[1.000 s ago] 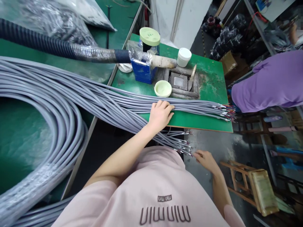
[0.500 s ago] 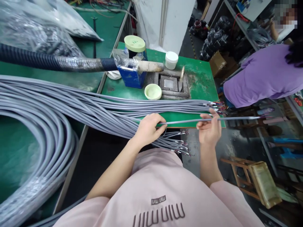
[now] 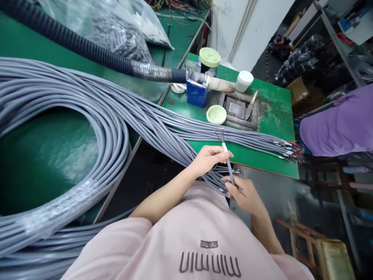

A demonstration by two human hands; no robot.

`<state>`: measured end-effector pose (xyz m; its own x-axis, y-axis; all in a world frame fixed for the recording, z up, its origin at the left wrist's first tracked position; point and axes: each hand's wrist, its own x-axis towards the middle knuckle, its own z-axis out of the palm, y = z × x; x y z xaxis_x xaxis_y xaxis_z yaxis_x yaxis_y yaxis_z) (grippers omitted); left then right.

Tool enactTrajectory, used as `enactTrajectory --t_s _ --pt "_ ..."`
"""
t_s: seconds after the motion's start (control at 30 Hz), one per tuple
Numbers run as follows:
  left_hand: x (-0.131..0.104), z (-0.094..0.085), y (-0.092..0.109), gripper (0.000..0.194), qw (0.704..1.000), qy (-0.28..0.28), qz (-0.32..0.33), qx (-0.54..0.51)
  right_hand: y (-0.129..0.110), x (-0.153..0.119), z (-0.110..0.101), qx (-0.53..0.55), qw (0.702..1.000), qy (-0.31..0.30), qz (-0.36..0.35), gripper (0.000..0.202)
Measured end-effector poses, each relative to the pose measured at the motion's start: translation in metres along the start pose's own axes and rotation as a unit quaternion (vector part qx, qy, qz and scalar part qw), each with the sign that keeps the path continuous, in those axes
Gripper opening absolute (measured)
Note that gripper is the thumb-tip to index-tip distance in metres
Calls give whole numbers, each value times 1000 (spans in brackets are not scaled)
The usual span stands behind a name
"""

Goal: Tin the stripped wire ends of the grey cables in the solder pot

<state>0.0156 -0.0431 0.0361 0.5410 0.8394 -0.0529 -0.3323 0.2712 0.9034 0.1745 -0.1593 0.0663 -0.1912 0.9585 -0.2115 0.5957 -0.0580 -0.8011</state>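
Observation:
My left hand [image 3: 214,157] pinches a grey cable [image 3: 229,168] just below its white-wrapped end, where thin red and dark wires fan out upward. Lower on the same cable, the fingers of my right hand [image 3: 241,191] are closed round it. Behind my hands, a bundle of grey cables [image 3: 247,138] lies across the green table [image 3: 274,116], with stripped coloured wire ends at its right. More grey cables [image 3: 214,177] hang at the table's front edge beside my left hand, partly hidden by it.
A soldering pot [image 3: 236,109] with a spatula [image 3: 252,105], a green dish [image 3: 216,114], a white tub [image 3: 244,81] and a blue box [image 3: 196,93] under a hose [image 3: 101,52] stand behind. Coiled cables [image 3: 110,128] lie left. A person in purple [image 3: 338,120] is at right.
The single cable has swung from lying sideways to pointing up, its wire end now at my left hand. My right hand has moved down and left. The view has shifted left.

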Motion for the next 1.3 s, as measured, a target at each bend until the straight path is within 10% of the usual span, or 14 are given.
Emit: enactTrajectory --t_s 0.23,0.5,0.77,1.07,1.3 --pt "-10 13 -11 32 987 -139 -60 -57 3 6 8 114 984 137 11 34" --pt "1 1 -19 21 991 83 37 -99 2 10 18 96 978 184 10 26" --pt "-8 9 -12 14 972 136 181 59 -3 13 20 -47 975 216 -25 26" --pt "-3 0 4 25 991 135 2 10 1 16 22 -185 955 219 -82 25" --pt "0 -9 14 25 992 108 -20 58 2 19 23 -269 930 222 -117 29"
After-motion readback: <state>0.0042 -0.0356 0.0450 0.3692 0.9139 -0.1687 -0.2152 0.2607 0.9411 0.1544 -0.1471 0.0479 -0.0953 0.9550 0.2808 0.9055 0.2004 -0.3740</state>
